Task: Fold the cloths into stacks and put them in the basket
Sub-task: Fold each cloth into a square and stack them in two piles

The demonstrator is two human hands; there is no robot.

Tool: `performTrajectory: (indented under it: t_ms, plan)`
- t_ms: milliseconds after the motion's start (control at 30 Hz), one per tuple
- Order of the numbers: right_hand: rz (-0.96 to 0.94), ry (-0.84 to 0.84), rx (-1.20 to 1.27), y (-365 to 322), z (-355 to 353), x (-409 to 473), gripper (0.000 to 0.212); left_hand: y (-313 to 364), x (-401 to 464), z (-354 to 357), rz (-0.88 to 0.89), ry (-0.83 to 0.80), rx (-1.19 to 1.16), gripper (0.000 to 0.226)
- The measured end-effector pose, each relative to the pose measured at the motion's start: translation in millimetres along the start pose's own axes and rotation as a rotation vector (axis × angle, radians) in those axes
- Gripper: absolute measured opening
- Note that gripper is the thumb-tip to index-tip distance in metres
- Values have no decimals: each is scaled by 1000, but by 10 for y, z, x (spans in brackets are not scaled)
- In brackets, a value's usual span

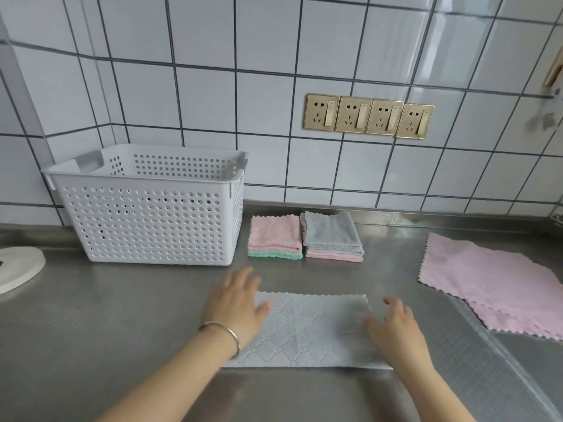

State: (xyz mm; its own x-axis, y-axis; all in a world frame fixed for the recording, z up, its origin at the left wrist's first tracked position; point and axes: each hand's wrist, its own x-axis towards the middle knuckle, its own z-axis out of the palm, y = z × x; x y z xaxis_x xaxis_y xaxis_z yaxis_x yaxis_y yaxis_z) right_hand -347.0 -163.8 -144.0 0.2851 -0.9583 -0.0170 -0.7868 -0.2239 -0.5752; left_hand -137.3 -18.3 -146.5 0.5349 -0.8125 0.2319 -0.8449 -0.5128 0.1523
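1. Your basket [146, 220], white with holes all over its walls, stands upright on the steel counter [91, 324] against the tiled wall [243, 86]; only bare inner wall shows over the rim, and you cannot see its floor.
2. Just right of the basket sit two folded stacks side by side: the pink-topped stack [275, 236] with green at its base, then the grey-topped stack [333, 237] with pink beneath.
3. In front of the basket and to its right, the grey cloth [310, 330] lies flat, folded into a long strip.
4. Your left hand [236, 303] rests flat on the strip's left end, fingers straight, gripping nothing.
5. Your right hand [396, 327] presses on the right end, fingers spread and relaxed.
6. Far right of the basket, unfolded pink cloths [493, 284] lie overlapping.
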Motion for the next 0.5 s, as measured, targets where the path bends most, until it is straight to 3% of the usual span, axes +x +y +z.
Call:
performTrajectory:
  t_ms: [67, 167, 333, 500]
  plan:
    - [52, -49, -16, 84, -17, -101, 61, 234, -79, -2, 167, -324, 60, 67]
    - [118, -150, 20, 84, -8, -201, 71, 394, -110, 113, 335, -476, 114, 73]
    - [139, -268, 17, 15, -74, -272, 48, 397, -73, 249, 320, -570, 107, 79]
    - [123, -148, 99, 27, -44, -328, 52, 437, 0, 239, 226, -550, -8, 48]
